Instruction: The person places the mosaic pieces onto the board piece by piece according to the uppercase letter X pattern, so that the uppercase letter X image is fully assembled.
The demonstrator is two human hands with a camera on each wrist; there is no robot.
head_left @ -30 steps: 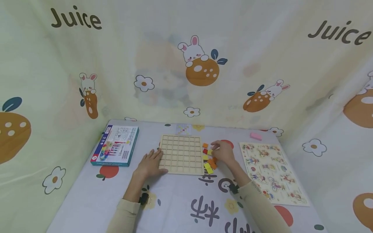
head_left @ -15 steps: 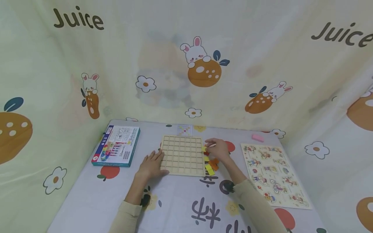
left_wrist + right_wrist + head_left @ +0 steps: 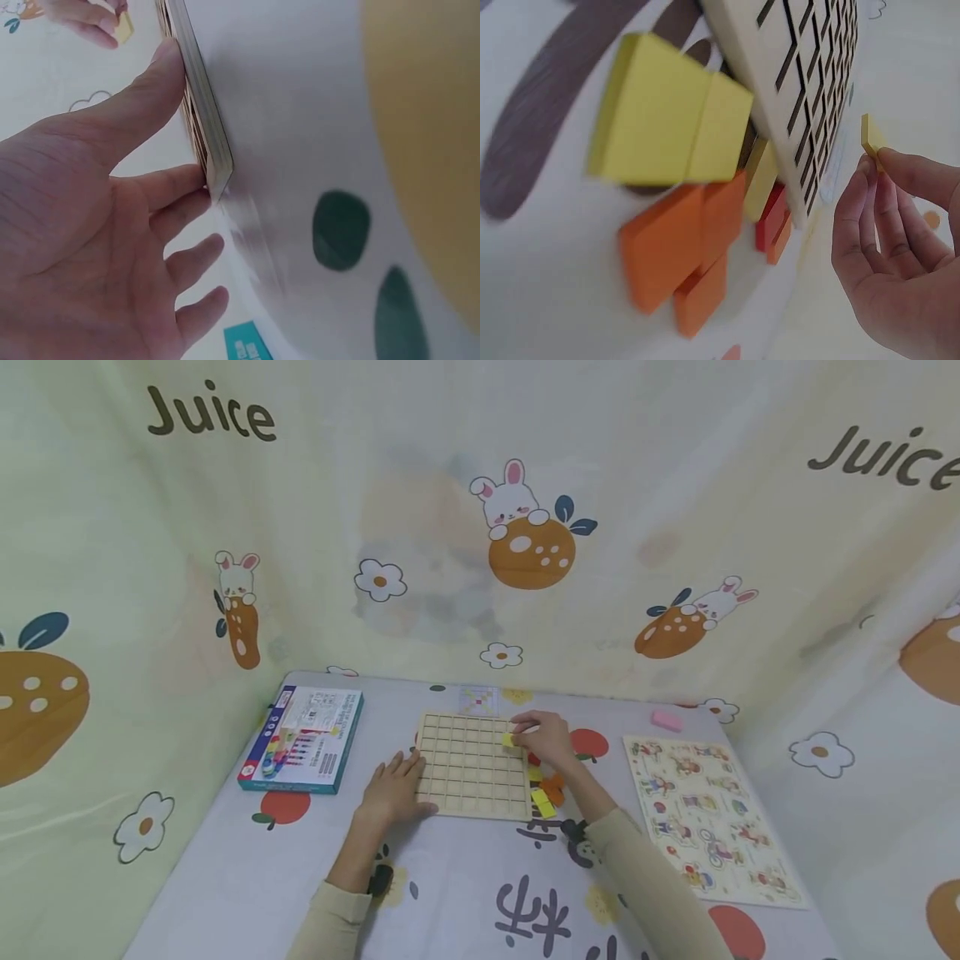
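I am seeing the yellow blocks (image 3: 667,131) blurring up close, my right hand (image 3: 545,740) is covering some coloured tiles (image 3: 546,791), and the box (image 3: 303,749) print is too small.

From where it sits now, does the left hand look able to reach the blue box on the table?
Probably yes. The left hand rests open against the grid board's left edge, and the blue box lies to its left, with only bare tablecloth between them.

I see a table (image 3: 465,893) with a printed cloth. On it lie a grid board (image 3: 471,764), a box (image 3: 303,739), a picture puzzle (image 3: 712,818), a pink block (image 3: 666,720), a small card (image 3: 478,699) and loose tiles (image 3: 546,793) beside the board.
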